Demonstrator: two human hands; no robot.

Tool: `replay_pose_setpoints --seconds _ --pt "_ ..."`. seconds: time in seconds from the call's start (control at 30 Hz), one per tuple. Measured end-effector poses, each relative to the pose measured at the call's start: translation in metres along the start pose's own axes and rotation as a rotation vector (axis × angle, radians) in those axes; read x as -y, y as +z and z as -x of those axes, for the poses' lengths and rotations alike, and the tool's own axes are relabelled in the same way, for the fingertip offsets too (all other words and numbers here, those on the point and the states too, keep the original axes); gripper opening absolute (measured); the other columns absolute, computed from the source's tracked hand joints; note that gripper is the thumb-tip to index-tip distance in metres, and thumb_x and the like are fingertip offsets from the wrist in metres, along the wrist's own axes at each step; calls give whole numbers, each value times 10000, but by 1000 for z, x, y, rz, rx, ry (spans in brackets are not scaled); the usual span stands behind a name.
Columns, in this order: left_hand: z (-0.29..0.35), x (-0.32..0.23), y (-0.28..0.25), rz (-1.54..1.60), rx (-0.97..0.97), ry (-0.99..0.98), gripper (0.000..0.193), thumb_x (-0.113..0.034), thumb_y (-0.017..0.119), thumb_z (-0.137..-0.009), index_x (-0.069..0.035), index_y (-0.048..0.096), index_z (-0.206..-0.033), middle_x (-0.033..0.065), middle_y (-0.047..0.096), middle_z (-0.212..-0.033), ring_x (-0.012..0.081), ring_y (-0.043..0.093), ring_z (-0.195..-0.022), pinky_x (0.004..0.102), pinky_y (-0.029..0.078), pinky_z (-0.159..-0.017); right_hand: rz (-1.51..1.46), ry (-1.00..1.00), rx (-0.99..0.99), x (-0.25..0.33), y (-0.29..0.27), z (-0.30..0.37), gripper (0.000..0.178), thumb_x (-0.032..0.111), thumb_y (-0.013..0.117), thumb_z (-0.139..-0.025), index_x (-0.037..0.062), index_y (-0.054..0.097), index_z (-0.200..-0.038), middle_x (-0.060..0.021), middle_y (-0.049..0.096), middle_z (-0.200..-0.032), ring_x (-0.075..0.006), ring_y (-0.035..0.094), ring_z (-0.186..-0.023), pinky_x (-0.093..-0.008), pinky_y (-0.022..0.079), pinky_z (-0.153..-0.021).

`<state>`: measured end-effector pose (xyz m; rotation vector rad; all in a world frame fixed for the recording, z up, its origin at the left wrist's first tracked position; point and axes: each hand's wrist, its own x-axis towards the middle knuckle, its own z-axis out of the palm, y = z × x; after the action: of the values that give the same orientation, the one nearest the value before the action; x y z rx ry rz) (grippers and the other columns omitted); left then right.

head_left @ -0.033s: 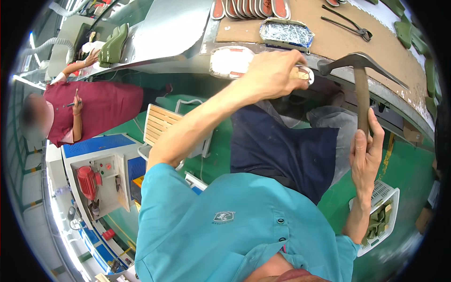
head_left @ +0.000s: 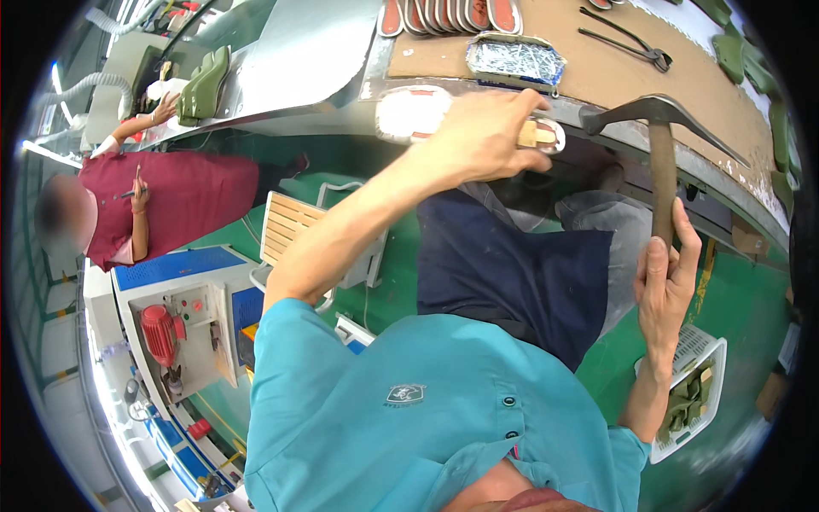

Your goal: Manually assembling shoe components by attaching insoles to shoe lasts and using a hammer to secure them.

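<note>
In the head view my left hand reaches over a shoe sole at the near table edge. The sole is white-rimmed with reddish patches. The hand covers its middle, with thumb and fingers spread to either side of the narrower end, where a small tan piece shows. Whether the palm touches the sole cannot be seen. My right hand is closed round the lower end of a hammer's wooden handle. The dark hammer head, with a long thin pointed peen, is raised by the table's front edge.
Beyond my left hand sits a small blue-and-white tray. Pincers and a row of red-and-white soles lie on the brown table. Green shoe parts line its right side. A white basket stands right; a co-worker left.
My left hand's fingers and thumb have spread apart, uncovering more of the tan piece. The hammer in my right hand has shifted very slightly to the right.
</note>
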<state>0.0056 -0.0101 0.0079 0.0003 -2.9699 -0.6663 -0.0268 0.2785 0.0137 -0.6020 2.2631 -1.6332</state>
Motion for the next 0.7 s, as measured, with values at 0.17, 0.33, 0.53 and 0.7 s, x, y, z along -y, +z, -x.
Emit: replay_pose_setpoints --seconds 0.17,0.33,0.53,0.7 --pt "8 24 -18 -177 103 103 552 -475 686 -752 -165 564 -1192 93 633 -1017 290 590 -997 420 420 -885 -139 -2 -94 -4 -7 8 437 148 468 -985 69 346 -1396 39 463 -725 -22 306 -519 -188 244 -445" --pt "8 18 -13 -213 66 80 506 -454 665 -771 -167 567 -1176 89 628 -1013 280 594 -962 402 407 -863 -78 -71 -121 -15 -2 7 445 235 464 -993 122 349 -1407 55 374 -569 -8 283 -426 -171 220 -374" --pt "6 20 -13 -218 60 99 497 -450 677 -762 -159 585 -1155 91 644 -996 273 610 -928 388 414 -841 -28 -159 -51 -13 -1 5 446 218 473 -991 127 352 -1410 69 350 -581 -14 276 -462 -177 211 -413" --pt "7 21 -15 -166 51 108 481 -430 705 -746 -163 599 -1132 75 665 -944 262 622 -909 372 418 -825 -46 -121 -44 -13 0 4 445 215 466 -993 127 348 -1413 69 354 -588 -15 278 -468 -177 210 -421"
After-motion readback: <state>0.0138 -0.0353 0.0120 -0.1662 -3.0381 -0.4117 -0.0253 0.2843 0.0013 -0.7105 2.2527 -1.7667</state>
